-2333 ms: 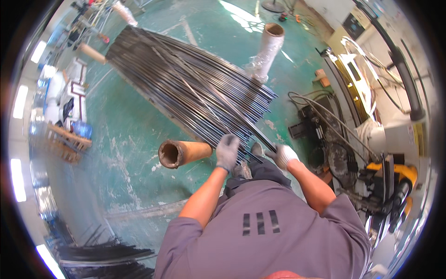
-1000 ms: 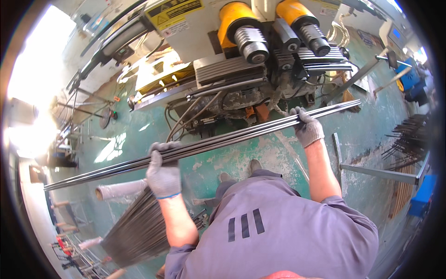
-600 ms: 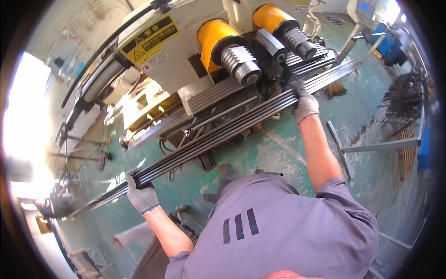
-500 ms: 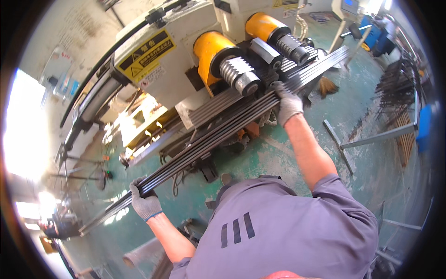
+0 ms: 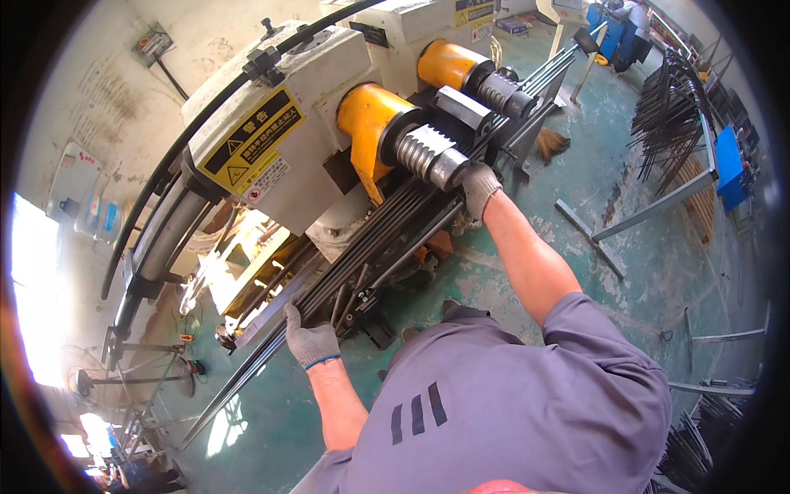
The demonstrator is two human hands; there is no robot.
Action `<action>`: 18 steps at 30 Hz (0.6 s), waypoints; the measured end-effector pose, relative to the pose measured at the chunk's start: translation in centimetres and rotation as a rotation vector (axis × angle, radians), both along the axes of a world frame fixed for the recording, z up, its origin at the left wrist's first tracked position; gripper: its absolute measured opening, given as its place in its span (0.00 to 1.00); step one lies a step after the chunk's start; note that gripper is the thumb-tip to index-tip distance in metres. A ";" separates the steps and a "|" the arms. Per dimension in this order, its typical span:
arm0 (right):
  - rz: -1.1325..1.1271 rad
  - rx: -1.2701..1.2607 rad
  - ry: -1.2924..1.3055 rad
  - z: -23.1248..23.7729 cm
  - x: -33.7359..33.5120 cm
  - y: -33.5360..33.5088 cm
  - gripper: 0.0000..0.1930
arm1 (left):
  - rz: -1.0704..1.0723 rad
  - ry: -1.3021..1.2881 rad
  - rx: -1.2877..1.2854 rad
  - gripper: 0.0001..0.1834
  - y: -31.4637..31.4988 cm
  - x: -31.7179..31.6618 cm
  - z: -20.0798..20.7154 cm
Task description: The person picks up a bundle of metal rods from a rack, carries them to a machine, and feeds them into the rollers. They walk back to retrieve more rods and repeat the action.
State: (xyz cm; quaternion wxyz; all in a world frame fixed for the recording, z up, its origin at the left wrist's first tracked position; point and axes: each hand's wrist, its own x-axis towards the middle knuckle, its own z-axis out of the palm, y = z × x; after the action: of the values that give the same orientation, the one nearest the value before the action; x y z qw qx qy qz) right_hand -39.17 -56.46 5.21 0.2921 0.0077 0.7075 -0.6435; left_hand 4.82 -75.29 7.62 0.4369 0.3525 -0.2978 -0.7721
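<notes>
A bundle of long, thin dark metal rods (image 5: 349, 267) slants from the lower left up to the machine and runs in beneath its rollers. My left hand (image 5: 312, 339), in a grey knitted glove with a blue cuff edge, grips the bundle from its near side. At the tip of the nearer ridged steel roller (image 5: 424, 151) is my gloved right hand (image 5: 480, 192), its fingers curled. What those fingers close on is hidden. Behind that roller sits a yellow housing (image 5: 370, 123). A second yellow housing (image 5: 448, 64) with its own roller stands farther right, with a grey metal block (image 5: 463, 107) between.
The pale machine body (image 5: 321, 181) fills the far side, with a black curved hose (image 5: 177, 140) on its left. A metal floor stand (image 5: 592, 239) and a broom (image 5: 551, 144) are to the right. Dark rods (image 5: 666, 107) are heaped beyond. Another person (image 5: 635, 20) is far right.
The rod bundle has moved away from me and in under the rollers. My left hand has shifted right and slightly up along it; my right hand has moved slightly left and down to the roller tip.
</notes>
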 end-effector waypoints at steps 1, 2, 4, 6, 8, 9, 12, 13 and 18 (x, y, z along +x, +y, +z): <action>-0.004 -0.020 -0.032 -0.1 -0.3 -0.3 0.19 | -0.044 -0.050 -0.036 0.19 -0.1 -0.2 0.0; -0.010 -0.043 -0.072 -0.2 -0.3 -0.5 0.18 | -0.041 0.002 0.000 0.19 -0.1 -0.3 -0.1; 0.194 0.426 0.331 -0.2 -0.1 -0.8 0.16 | -0.016 0.174 0.038 0.21 -0.7 0.6 -0.1; 0.635 1.412 1.205 -0.3 0.9 -0.9 0.15 | -0.014 0.315 0.018 0.22 -1.6 2.3 -0.4; 0.649 1.428 1.149 -0.5 1.5 -0.8 0.15 | 0.163 0.258 0.144 0.23 -2.7 4.2 -0.9; 0.648 1.427 1.164 -0.7 1.6 -0.6 0.15 | 0.271 0.193 0.141 0.23 -3.3 5.0 -1.0; 0.249 0.734 0.587 -1.7 1.6 -0.4 0.14 | 0.270 0.200 0.139 0.23 -4.3 4.8 -1.6; 0.085 0.438 0.486 -2.0 1.7 -0.5 0.13 | 0.285 0.178 0.140 0.22 -4.1 4.0 -1.6; -0.201 -0.222 0.091 -2.1 1.9 -0.6 0.21 | 0.078 0.219 0.204 0.23 0.2 -2.2 -1.4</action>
State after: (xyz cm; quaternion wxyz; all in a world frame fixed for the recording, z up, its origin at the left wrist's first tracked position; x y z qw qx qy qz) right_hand -37.31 -57.02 3.10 0.1926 0.0170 0.6401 -0.7436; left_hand 2.58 -75.10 6.25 0.4584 0.3198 -0.1546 -0.8147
